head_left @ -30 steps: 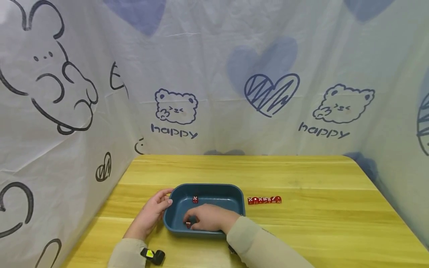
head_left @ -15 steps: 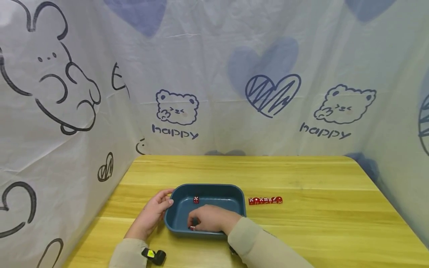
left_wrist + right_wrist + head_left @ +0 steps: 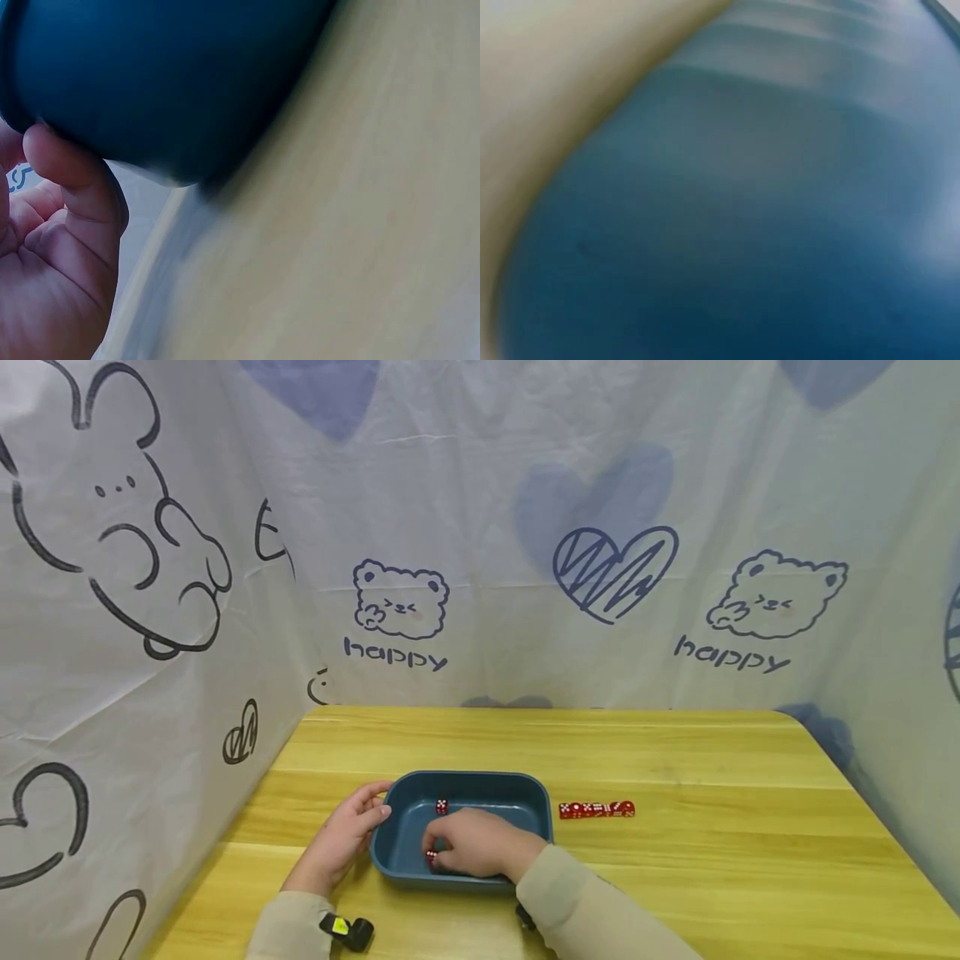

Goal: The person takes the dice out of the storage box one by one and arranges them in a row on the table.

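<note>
My left hand holds the left end of a dark blue rectangular box, its thumb at the rim. In the left wrist view the thumb touches the box wall just under the rim. Inside the box, my right hand pinches a red die with white pips between thumb and fingertips. Another red die lies on the box floor near the back wall. Only the box's blue wall fills the right wrist view; the right fingers are not seen there.
A straight row of several red dice lies on the yellow wooden table, just right of the box. Light printed cloth hangs behind the table and along its sides.
My right hand has shifted slightly right and up, with the pinched die rising a little off the box floor. The left hand stays on the box, and the view has drifted slightly.
</note>
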`<state>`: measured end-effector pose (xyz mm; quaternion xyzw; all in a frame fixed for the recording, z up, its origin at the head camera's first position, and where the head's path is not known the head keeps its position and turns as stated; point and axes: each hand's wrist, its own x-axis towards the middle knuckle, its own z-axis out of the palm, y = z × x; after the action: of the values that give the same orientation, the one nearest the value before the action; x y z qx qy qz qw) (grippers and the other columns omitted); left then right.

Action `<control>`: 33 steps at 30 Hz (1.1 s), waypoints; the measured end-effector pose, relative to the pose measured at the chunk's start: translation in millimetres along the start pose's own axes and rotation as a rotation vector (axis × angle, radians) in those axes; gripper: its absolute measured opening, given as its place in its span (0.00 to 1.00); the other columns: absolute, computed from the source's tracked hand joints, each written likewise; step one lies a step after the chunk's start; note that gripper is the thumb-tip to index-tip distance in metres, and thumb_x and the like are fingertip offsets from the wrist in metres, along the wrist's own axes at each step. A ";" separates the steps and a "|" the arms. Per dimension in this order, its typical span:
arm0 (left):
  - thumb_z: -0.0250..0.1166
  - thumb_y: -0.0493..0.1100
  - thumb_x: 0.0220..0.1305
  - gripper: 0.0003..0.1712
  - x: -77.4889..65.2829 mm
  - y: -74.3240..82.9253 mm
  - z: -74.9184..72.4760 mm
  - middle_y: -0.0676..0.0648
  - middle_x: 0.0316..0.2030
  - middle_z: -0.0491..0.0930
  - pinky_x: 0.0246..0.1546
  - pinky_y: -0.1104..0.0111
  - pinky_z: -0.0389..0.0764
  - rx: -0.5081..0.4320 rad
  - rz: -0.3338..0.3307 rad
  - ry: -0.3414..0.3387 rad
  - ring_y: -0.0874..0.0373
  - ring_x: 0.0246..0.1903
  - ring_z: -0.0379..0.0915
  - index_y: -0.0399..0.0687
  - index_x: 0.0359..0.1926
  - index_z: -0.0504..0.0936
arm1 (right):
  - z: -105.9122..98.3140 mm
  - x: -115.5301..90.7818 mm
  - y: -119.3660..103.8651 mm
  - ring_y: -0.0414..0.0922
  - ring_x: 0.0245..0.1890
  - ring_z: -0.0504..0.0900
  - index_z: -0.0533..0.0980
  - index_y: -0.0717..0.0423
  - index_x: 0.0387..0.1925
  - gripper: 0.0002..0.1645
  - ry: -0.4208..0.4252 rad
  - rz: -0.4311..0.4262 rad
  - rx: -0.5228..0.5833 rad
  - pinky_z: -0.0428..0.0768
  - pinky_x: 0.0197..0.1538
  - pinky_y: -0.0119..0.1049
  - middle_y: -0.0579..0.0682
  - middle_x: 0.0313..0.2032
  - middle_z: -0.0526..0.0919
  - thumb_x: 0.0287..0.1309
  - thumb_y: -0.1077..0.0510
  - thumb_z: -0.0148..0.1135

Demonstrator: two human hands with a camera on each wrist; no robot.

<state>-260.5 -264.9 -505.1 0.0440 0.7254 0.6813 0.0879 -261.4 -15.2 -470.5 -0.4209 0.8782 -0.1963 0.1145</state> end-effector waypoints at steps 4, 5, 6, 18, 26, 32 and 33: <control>0.57 0.35 0.74 0.27 0.0 0.0 0.6 0.36 0.45 0.74 0.34 0.68 0.80 -0.008 -0.005 -0.003 0.54 0.36 0.75 0.36 0.71 0.65 | -2.9 -1.1 -1.4 0.32 0.26 0.74 0.82 0.38 0.47 0.08 0.032 0.009 0.003 0.74 0.34 0.30 0.32 0.27 0.76 0.67 0.51 0.65; 0.57 0.36 0.74 0.28 -0.2 0.1 0.7 0.36 0.45 0.74 0.34 0.68 0.80 -0.008 -0.006 -0.005 0.54 0.37 0.75 0.36 0.71 0.64 | -3.7 -1.7 -2.0 0.32 0.26 0.74 0.82 0.38 0.47 0.08 0.039 0.008 0.001 0.74 0.34 0.30 0.32 0.28 0.76 0.67 0.50 0.65; 0.57 0.36 0.75 0.28 -0.3 0.1 0.9 0.36 0.45 0.74 0.35 0.68 0.81 -0.009 -0.008 -0.007 0.54 0.37 0.75 0.36 0.71 0.64 | -4.6 -2.5 -2.6 0.32 0.27 0.74 0.83 0.38 0.47 0.08 0.046 0.007 0.001 0.74 0.34 0.30 0.31 0.28 0.77 0.68 0.50 0.65; 0.58 0.36 0.75 0.28 -3.4 2.7 -0.4 0.43 0.41 0.73 0.33 0.70 0.79 0.003 -0.013 0.009 0.57 0.34 0.74 0.37 0.71 0.65 | -18.6 -19.7 -5.8 0.33 0.24 0.73 0.82 0.35 0.49 0.09 0.111 0.049 0.043 0.73 0.31 0.30 0.30 0.30 0.79 0.68 0.50 0.63; 0.58 0.37 0.75 0.28 -3.1 2.6 -0.2 0.43 0.42 0.74 0.32 0.71 0.78 0.006 -0.019 0.021 0.58 0.34 0.74 0.37 0.72 0.64 | -28.6 -37.4 2.5 0.36 0.17 0.69 0.82 0.37 0.51 0.11 0.161 0.088 0.082 0.67 0.25 0.31 0.36 0.20 0.74 0.69 0.48 0.63; 0.57 0.36 0.75 0.28 -1.6 1.5 0.3 0.39 0.44 0.73 0.32 0.71 0.77 0.016 -0.017 0.022 0.57 0.34 0.73 0.37 0.72 0.64 | -29.5 -52.1 15.3 0.37 0.14 0.65 0.82 0.40 0.52 0.12 0.199 0.082 0.147 0.65 0.24 0.31 0.38 0.17 0.71 0.69 0.49 0.64; 0.57 0.36 0.75 0.28 -1.3 1.5 0.4 0.38 0.44 0.73 0.31 0.71 0.77 0.017 -0.015 0.019 0.57 0.34 0.73 0.37 0.72 0.64 | -30.2 -55.1 17.3 0.37 0.14 0.65 0.82 0.40 0.52 0.12 0.210 0.083 0.154 0.65 0.23 0.31 0.38 0.17 0.71 0.69 0.50 0.64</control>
<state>-259.3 -264.6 -503.5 0.0326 0.7322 0.6749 0.0856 -250.4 45.4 -449.1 -0.3512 0.8844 -0.3013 0.0618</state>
